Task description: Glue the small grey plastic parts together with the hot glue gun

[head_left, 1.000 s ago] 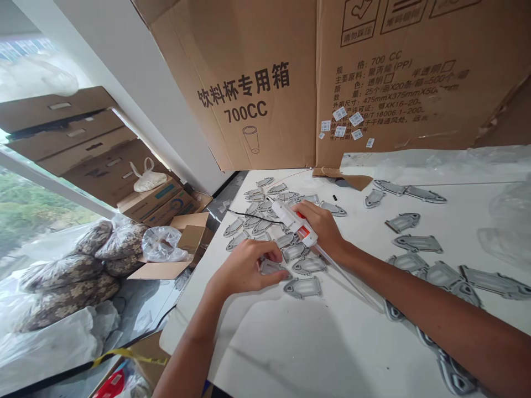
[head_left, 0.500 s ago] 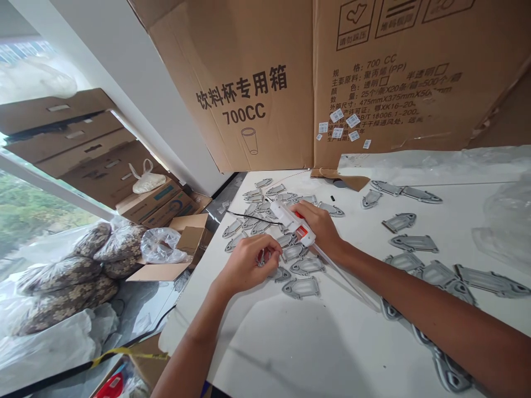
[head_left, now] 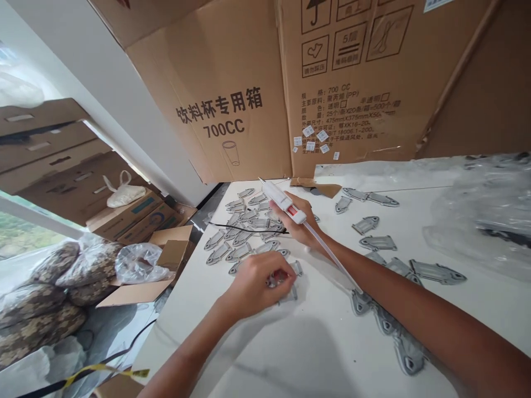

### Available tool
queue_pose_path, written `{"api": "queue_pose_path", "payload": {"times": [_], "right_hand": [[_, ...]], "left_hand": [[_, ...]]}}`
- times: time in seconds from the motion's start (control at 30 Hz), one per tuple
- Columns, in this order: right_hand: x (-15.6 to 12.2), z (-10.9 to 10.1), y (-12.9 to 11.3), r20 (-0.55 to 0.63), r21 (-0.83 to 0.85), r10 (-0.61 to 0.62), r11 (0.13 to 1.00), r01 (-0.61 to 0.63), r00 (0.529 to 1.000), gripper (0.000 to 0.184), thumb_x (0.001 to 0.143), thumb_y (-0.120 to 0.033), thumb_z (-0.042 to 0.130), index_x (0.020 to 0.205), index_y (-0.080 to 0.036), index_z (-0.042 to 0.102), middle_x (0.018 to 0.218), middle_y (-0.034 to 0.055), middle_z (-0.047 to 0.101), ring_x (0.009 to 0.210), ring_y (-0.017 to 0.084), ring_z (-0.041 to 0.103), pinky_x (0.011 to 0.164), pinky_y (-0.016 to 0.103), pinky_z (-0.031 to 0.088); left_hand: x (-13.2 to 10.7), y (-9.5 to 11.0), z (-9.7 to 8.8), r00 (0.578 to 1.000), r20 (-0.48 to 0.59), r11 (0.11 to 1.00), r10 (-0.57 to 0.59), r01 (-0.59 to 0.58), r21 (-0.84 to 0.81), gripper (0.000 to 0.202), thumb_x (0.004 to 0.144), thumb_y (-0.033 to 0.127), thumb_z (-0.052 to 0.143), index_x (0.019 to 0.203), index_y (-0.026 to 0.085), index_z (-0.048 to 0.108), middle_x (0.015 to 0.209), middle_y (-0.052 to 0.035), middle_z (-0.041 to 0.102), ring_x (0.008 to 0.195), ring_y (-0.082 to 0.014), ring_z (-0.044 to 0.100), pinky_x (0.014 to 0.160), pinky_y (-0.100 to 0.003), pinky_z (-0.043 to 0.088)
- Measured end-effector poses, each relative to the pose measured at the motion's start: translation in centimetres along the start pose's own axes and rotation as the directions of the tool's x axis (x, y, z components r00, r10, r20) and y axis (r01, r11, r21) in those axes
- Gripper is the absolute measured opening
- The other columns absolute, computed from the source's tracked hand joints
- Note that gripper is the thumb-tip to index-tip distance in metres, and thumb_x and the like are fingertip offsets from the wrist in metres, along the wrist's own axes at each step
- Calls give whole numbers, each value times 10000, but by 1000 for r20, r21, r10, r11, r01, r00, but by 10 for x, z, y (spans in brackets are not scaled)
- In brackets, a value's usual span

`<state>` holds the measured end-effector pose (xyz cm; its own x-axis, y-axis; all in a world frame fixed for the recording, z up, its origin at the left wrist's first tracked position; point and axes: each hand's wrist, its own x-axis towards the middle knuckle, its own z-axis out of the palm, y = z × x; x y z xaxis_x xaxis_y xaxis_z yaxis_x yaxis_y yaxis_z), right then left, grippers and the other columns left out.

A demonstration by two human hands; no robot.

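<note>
My right hand is closed around a white hot glue gun with a red trigger, its metal nozzle pointing away to the upper left. A long translucent glue stick trails from the gun's back end along my forearm. Over the near edge of the grey parts, my left hand is curled with thumb and fingertips together; what they hold, if anything, I cannot make out. Grey arrow-shaped plastic parts lie clustered beyond it. Another grey part shows partly below its fingers.
More grey parts lie at the right of the white table. Behind it stand large cardboard boxes with small labels. A black cord crosses the cluster. Clear plastic wrap sits right; an open carton stands left.
The view has shifted, turning right and slightly up. My left hand has come nearer to me, away from the glue gun. My right hand keeps hold of the gun, now farther from the parts.
</note>
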<state>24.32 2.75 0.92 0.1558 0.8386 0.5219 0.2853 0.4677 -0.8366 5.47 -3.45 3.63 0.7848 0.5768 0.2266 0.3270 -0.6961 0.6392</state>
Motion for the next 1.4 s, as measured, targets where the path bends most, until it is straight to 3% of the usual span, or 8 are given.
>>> {"api": "queue_pose_path", "payload": {"times": [0.17, 0.4, 0.57, 0.73, 0.9, 1.03, 1.17, 1.4], "right_hand": [[2, -3, -6, -5, 121, 143, 982, -141, 990, 450, 954, -594, 621, 746, -242, 434, 663, -40, 454, 616, 143, 391, 579, 285, 330], [3, -9, -1, 115, 81, 146, 984, -156, 983, 460, 954, -607, 614, 723, -239, 462, 652, -31, 469, 609, 146, 413, 569, 290, 333], [1, -12, -3, 208, 47, 100, 993, -112, 973, 451, 976, -603, 600, 738, -253, 443, 669, -25, 451, 634, 170, 403, 608, 320, 343], [-2, -9, -2, 237, 69, 87, 992, -106, 968, 414, 992, -613, 570, 813, -247, 501, 722, -13, 469, 668, 178, 409, 618, 323, 336], [-6, -5, 4, 201, 79, 131, 986, -149, 971, 431, 978, -618, 600, 807, -233, 508, 705, -26, 496, 655, 163, 445, 598, 304, 343], [-8, -2, 5, 168, 67, 161, 982, -174, 973, 456, 975, -624, 600, 778, -222, 515, 671, -24, 522, 643, 165, 461, 612, 309, 363], [-12, 4, 6, 181, 35, 150, 987, -159, 972, 451, 957, -604, 630, 745, -224, 511, 640, -15, 531, 643, 184, 495, 624, 317, 380], [-19, 14, 11, 201, -69, 7, 998, 6, 980, 383, 987, -538, 601, 781, -228, 515, 747, 8, 567, 706, 198, 525, 682, 327, 402]], "left_hand": [[27, 30, 46, 986, 131, 982, 101, -121, 147, 129, 992, 238, 562, 895, 209, 642, 812, -9, 695, 735, -158, 638, 645, -302, 431], [46, 46, 123, 979, 125, 971, -159, 132, 198, 449, 842, 618, 723, 1056, 229, 652, 1061, -176, 723, 969, -352, 691, 690, -476, 495], [46, 45, 131, 905, 258, 940, -339, 316, 125, 501, 801, 623, 753, 1105, 235, 664, 1140, -174, 703, 985, -354, 687, 745, -499, 518], [40, 52, 91, 894, 398, 975, -205, 223, 0, 214, 860, 411, 754, 942, 224, 690, 1018, -92, 718, 851, -254, 698, 729, -381, 522], [31, 47, -7, 793, 597, 851, 122, 226, -474, 153, 870, 360, 786, 884, 227, 711, 831, -44, 731, 699, -179, 675, 673, -311, 564], [24, 9, -65, 979, 29, 721, -203, 169, -672, 278, 797, 396, 865, 827, 197, 674, 770, -34, 697, 640, -158, 647, 578, -278, 545], [23, -43, -71, 724, -455, 630, -518, -37, -776, 360, 719, 377, 923, 899, 195, 671, 812, 6, 672, 630, -80, 597, 586, -188, 513], [16, -80, -47, 473, -486, 578, -735, 63, -813, 483, 600, 372, 971, 933, 183, 677, 877, -24, 732, 764, -142, 687, 671, -237, 531]]}}
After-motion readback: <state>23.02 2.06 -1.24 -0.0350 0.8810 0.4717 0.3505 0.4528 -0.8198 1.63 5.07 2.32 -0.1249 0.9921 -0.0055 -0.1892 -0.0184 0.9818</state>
